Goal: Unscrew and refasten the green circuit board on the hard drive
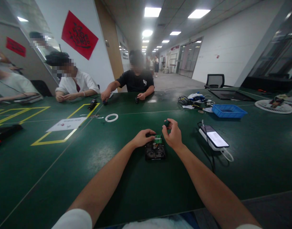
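Observation:
On the green tabletop [117,178] in front of me lies a black flat device [155,152], its inside exposed. A small green circuit board [157,139] sits at its far end. My left hand [143,138] grips the device's upper left side, with the thumb at the board's edge. Just to the right and slightly raised, my right hand [173,135] pinches a small dark rounded piece [166,123] between thumb and fingers. Its exact kind cannot be made out.
To the right are a phone [216,136] with cables, a blue tray [229,111] and a bundle of cables [196,98]. A white ring [111,118] and paper sheet [66,124] lie left. A person in black [136,81] sits opposite, handling small dark items.

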Demonstrator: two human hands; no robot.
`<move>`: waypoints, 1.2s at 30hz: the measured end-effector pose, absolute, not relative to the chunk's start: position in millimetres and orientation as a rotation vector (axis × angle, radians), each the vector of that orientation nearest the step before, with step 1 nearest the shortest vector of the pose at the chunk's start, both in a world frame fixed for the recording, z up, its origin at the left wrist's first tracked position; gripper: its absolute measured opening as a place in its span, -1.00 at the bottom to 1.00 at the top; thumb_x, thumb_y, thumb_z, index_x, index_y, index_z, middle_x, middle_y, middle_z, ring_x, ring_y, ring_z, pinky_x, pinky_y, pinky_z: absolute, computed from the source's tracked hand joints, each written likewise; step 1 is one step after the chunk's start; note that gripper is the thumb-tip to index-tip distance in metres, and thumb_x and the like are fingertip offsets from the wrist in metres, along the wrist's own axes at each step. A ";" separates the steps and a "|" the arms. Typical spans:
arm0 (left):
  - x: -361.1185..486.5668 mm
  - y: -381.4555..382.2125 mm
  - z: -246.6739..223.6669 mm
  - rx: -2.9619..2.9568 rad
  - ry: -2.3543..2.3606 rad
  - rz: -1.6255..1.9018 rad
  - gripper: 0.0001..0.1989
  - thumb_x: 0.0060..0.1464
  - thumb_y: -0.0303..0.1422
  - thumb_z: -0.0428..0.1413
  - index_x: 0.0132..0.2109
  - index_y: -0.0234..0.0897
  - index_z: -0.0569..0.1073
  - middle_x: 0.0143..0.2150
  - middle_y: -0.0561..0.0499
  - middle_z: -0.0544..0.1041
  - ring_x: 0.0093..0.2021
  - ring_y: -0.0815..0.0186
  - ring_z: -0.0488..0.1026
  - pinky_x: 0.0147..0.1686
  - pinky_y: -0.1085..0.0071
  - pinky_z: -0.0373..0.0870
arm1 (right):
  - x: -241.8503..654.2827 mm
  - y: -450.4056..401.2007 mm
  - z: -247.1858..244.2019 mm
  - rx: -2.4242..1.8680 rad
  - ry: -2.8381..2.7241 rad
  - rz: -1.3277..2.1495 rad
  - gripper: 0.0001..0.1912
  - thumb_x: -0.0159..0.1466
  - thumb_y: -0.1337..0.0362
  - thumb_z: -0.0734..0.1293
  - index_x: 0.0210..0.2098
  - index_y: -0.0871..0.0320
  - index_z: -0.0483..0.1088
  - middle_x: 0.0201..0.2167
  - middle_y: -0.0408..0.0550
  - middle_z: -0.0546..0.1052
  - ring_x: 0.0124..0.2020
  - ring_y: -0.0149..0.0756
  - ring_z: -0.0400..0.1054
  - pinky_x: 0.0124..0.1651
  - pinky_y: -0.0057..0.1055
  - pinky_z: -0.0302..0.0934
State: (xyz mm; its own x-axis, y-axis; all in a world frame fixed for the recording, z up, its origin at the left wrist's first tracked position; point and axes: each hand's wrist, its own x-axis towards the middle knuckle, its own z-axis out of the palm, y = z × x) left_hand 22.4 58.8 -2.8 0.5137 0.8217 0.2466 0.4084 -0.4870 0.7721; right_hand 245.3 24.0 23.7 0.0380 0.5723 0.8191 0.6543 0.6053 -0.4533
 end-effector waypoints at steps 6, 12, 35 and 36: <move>23.3 59.4 -3.3 2.100 0.996 0.820 -0.64 0.14 -0.24 0.23 0.06 -0.23 0.55 0.02 -0.05 0.60 0.02 0.17 0.53 0.13 0.23 0.41 | 246.9 24.7 24.5 -1.039 -1.616 -0.096 -0.53 0.34 0.07 0.35 0.16 0.08 0.23 -0.11 0.05 0.50 -0.34 -0.22 0.48 -0.22 -0.18 0.51; 24.3 59.0 -4.3 2.076 0.997 0.820 -0.64 0.13 -0.24 0.23 0.06 -0.23 0.55 0.02 -0.04 0.61 0.01 0.18 0.54 0.11 0.23 0.43 | 244.9 25.1 24.2 -1.010 -1.606 -0.118 -0.54 0.37 0.15 0.30 0.21 0.09 0.20 0.04 0.15 0.48 -0.21 -0.17 0.51 -0.22 -0.19 0.53; 23.5 58.5 -1.7 2.084 0.996 0.815 -0.65 0.13 -0.22 0.23 0.05 -0.22 0.56 0.00 -0.05 0.61 0.01 0.17 0.54 0.13 0.21 0.41 | 247.4 22.0 30.1 -1.027 -1.627 -0.139 -0.60 0.33 0.14 0.34 0.10 0.09 0.25 -0.04 0.09 0.42 -0.32 -0.26 0.43 -0.25 -0.22 0.49; 23.8 58.2 -1.5 2.079 0.996 0.814 -0.64 0.13 -0.22 0.23 0.05 -0.22 0.56 0.00 -0.05 0.61 0.00 0.17 0.54 0.13 0.21 0.42 | 247.3 21.8 29.8 -1.022 -1.634 -0.131 -0.60 0.34 0.15 0.33 0.11 0.10 0.24 -0.03 0.10 0.42 -0.30 -0.24 0.43 -0.24 -0.22 0.49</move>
